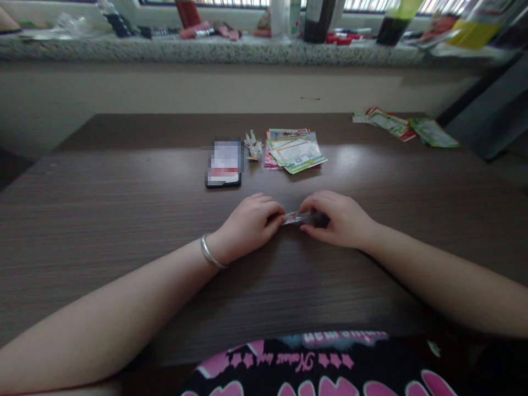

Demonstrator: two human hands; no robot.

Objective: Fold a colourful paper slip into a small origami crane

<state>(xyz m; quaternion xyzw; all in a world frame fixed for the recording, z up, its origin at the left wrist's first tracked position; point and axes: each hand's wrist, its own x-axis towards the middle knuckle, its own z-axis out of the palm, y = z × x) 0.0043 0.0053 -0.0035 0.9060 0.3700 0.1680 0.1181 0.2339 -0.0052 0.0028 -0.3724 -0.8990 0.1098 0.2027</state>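
Note:
Between my two hands is a small narrow strip of folded printed paper point(293, 218), whitish with some reddish print. My left hand point(256, 221) is closed, pinching the strip's left end between thumb and fingers. My right hand point(340, 220) is at the other end, its thumb and index finger apart around the strip. The right index fingertip appears to touch the strip's far edge, while the thumb lies near the table. Beyond the hands lie a small folded paper piece point(254, 147) with pointed tips and a pile of printed paper sheets point(297, 151).
A phone point(224, 164) lies on the dark wooden table point(124, 220), left of the folded piece. More colourful papers point(391, 124) are at the far right. Bottles and assorted small items line the granite windowsill point(231, 53) behind the table.

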